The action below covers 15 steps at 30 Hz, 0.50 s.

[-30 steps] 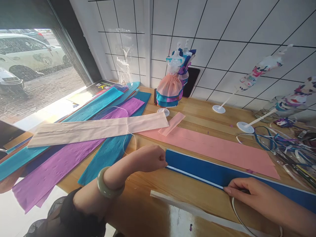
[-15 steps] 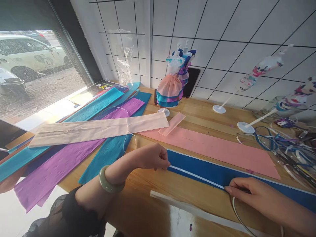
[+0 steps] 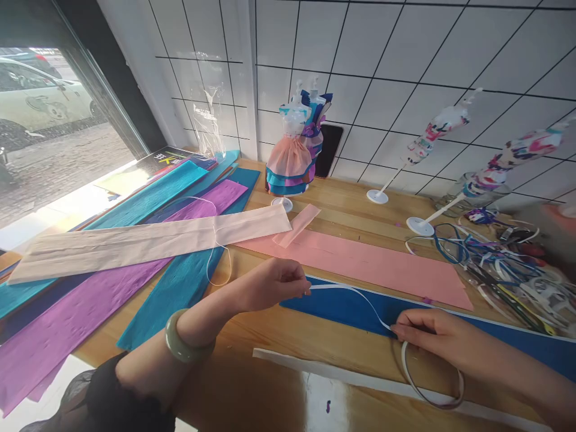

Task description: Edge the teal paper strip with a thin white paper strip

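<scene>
My left hand (image 3: 279, 281) is closed in a pinch on one end of a thin white strip (image 3: 344, 287), raised above the blue strip of material (image 3: 330, 306). Between the hands the white strip bows in a slack curve. Pinched between thumb and fingers, its other part is in my right hand (image 3: 425, 330), and a loop of it hangs below. The blue strip has a pale long edge and lies flat on the wooden table (image 3: 342, 354); my right hand and forearm cover part of it. A pink strip (image 3: 378, 264) lies just behind.
Teal, purple (image 3: 108, 300) and cream strips (image 3: 148, 243) overlap at left. Miniature dress forms stand behind, one in a peach skirt (image 3: 288, 159); bare white stands (image 3: 420, 226) lean right. Tangled ribbons and scissors (image 3: 517, 300) lie at far right. A narrow white strip (image 3: 324, 372) lies in front.
The white strip was taut along the blue strip's front edge; now my left hand has lifted its end and it sags. The camera view has shifted right.
</scene>
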Tool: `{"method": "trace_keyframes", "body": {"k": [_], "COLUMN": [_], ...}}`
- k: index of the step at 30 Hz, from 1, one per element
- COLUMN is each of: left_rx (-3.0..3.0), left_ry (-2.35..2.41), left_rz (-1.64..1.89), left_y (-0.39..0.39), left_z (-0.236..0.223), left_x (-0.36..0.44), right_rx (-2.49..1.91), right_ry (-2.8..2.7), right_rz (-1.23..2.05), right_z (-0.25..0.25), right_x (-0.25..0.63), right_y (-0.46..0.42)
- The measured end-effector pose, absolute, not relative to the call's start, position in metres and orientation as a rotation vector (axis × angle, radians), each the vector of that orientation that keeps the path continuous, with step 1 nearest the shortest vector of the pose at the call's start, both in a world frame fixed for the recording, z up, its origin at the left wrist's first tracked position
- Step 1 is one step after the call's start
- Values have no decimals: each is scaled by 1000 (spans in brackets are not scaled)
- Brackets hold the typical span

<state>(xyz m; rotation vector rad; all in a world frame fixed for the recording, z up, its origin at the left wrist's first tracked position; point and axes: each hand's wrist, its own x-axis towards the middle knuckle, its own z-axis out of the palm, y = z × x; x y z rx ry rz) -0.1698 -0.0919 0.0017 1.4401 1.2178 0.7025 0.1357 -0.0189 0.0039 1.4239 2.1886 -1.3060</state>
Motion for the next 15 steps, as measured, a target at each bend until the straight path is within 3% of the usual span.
{"method": "trace_keyframes", "body": {"k": [6, 10, 15], "left_rx": [1289, 1343, 1474], "left_ry": [1109, 1349, 1761], "left_rz": [788, 761, 1003], "left_y": [-86, -80, -82], "left_z": [8, 9, 23], "left_x": [-180, -193, -187], "right_rx": [1413, 1390, 1349], "right_ry": [2150, 2143, 2106], "right_rz": [-1397, -1408, -1572], "right_z": [14, 20, 24], "right_x": [132, 132, 142], "right_y": [-19, -20, -16]}}
